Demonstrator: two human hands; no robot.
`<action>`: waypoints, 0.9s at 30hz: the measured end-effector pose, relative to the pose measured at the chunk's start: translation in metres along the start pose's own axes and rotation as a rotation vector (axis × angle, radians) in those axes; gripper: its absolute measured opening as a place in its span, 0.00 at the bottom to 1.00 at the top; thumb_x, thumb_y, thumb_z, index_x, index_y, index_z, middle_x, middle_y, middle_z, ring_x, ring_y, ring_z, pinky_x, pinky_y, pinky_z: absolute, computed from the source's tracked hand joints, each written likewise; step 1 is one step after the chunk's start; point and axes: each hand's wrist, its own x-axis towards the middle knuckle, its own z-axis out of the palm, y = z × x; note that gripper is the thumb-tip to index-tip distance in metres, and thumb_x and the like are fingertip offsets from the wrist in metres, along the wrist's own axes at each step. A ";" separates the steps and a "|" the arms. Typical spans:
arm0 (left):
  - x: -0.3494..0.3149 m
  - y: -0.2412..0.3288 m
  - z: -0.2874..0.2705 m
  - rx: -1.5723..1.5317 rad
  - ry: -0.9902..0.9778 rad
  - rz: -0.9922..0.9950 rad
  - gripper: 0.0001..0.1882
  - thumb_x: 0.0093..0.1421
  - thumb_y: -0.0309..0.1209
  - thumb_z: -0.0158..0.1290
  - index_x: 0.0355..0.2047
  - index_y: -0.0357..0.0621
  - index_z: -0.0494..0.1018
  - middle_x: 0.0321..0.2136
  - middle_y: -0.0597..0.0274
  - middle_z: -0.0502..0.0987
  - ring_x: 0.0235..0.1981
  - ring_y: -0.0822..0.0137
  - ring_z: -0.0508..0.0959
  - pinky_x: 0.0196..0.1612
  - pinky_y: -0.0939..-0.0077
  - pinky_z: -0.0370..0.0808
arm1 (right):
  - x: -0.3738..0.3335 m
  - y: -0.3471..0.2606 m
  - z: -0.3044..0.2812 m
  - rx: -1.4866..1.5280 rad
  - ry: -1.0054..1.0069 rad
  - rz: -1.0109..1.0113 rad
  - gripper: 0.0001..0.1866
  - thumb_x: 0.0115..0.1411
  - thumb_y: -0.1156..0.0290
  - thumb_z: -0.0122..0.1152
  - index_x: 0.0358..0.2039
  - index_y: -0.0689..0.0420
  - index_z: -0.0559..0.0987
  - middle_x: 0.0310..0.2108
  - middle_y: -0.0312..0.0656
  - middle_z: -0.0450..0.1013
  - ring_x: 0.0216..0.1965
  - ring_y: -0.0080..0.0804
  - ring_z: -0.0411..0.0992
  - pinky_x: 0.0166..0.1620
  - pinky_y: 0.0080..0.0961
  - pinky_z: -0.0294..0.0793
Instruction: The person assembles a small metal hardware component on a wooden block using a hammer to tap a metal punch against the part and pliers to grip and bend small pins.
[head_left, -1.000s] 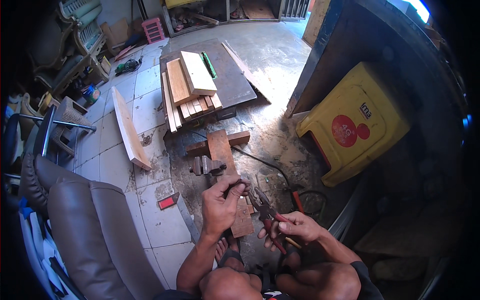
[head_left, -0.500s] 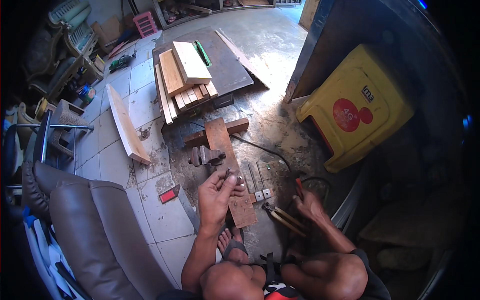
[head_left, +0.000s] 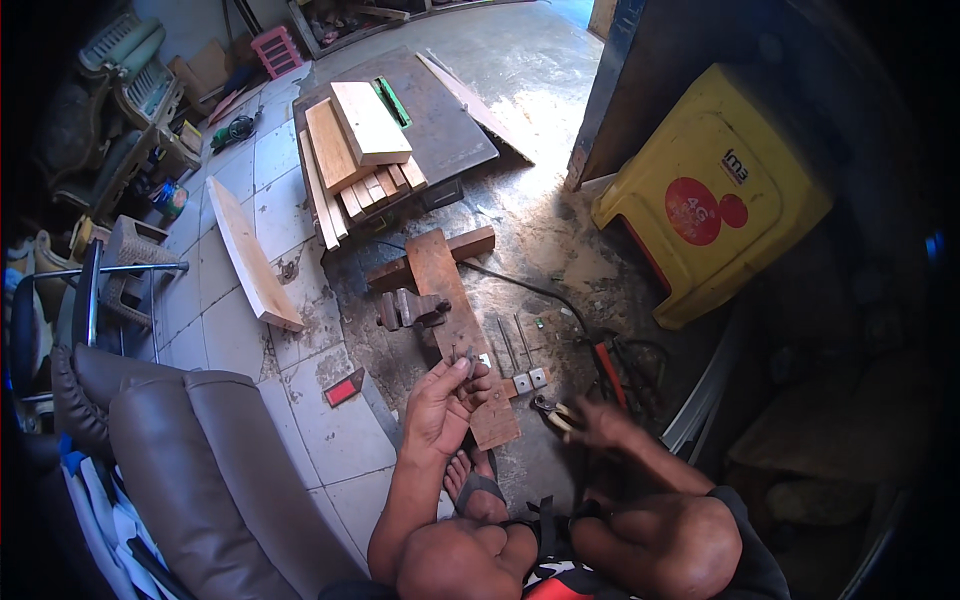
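My left hand (head_left: 440, 405) is closed in a pinch above the brown wooden board (head_left: 450, 285), holding a small metal piece (head_left: 474, 360) too small to make out in full. Smeared by motion, my right hand (head_left: 605, 428) is at the handles of the pincers (head_left: 547, 408), which have pale grips; whether its fingers touch them is unclear. Just beyond that hand lies a red-handled tool (head_left: 608, 372). Two small square metal plates (head_left: 530, 381) sit beside the board, with thin metal rods (head_left: 515, 340) beyond them. A metal vise (head_left: 412, 308) stands at the board's left edge.
Ahead, a low dark table (head_left: 455, 130) bears stacked wood pieces (head_left: 370, 125). A yellow plastic stool (head_left: 715, 190) is at the right, a brown padded seat (head_left: 200, 480) at the left. One plank (head_left: 250, 255) and a red-and-black object (head_left: 344, 388) lie on the tiles.
My right hand has let go of the red-handled tool and come nearer, over the pincers' handles. My left hand keeps its pinch, slightly lower. The whole view has shifted a little.
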 end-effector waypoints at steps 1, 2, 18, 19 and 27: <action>-0.002 0.001 -0.001 0.013 0.004 0.014 0.09 0.71 0.28 0.55 0.47 0.37 0.74 0.37 0.53 0.84 0.32 0.64 0.86 0.38 0.75 0.84 | -0.005 -0.016 0.004 -0.103 -0.061 0.001 0.27 0.58 0.64 0.65 0.57 0.56 0.73 0.52 0.60 0.75 0.55 0.62 0.73 0.55 0.55 0.74; -0.003 0.002 0.003 0.033 0.000 0.028 0.09 0.71 0.28 0.55 0.47 0.37 0.74 0.37 0.53 0.84 0.33 0.64 0.86 0.38 0.75 0.84 | -0.007 -0.024 0.004 -0.205 -0.111 0.004 0.26 0.58 0.63 0.64 0.57 0.56 0.72 0.52 0.61 0.76 0.55 0.63 0.73 0.54 0.55 0.75; -0.015 -0.004 0.042 0.636 0.198 0.615 0.13 0.71 0.27 0.55 0.51 0.28 0.73 0.40 0.49 0.84 0.41 0.63 0.86 0.43 0.73 0.85 | -0.025 -0.168 -0.159 0.679 -0.354 -0.091 0.27 0.71 0.62 0.58 0.67 0.56 0.66 0.42 0.44 0.75 0.39 0.31 0.77 0.46 0.35 0.77; -0.015 -0.005 0.044 0.682 0.222 0.651 0.13 0.71 0.26 0.55 0.51 0.28 0.73 0.41 0.49 0.84 0.41 0.64 0.86 0.43 0.73 0.85 | -0.021 -0.179 -0.162 0.671 -0.325 -0.109 0.28 0.71 0.63 0.57 0.68 0.56 0.65 0.44 0.45 0.75 0.42 0.33 0.77 0.49 0.35 0.76; -0.011 -0.006 0.052 0.753 0.353 0.785 0.12 0.71 0.24 0.54 0.50 0.26 0.75 0.37 0.53 0.84 0.37 0.69 0.85 0.41 0.77 0.85 | -0.001 -0.204 -0.117 0.483 0.206 -0.358 0.35 0.70 0.67 0.58 0.74 0.57 0.58 0.45 0.52 0.72 0.43 0.43 0.75 0.49 0.39 0.75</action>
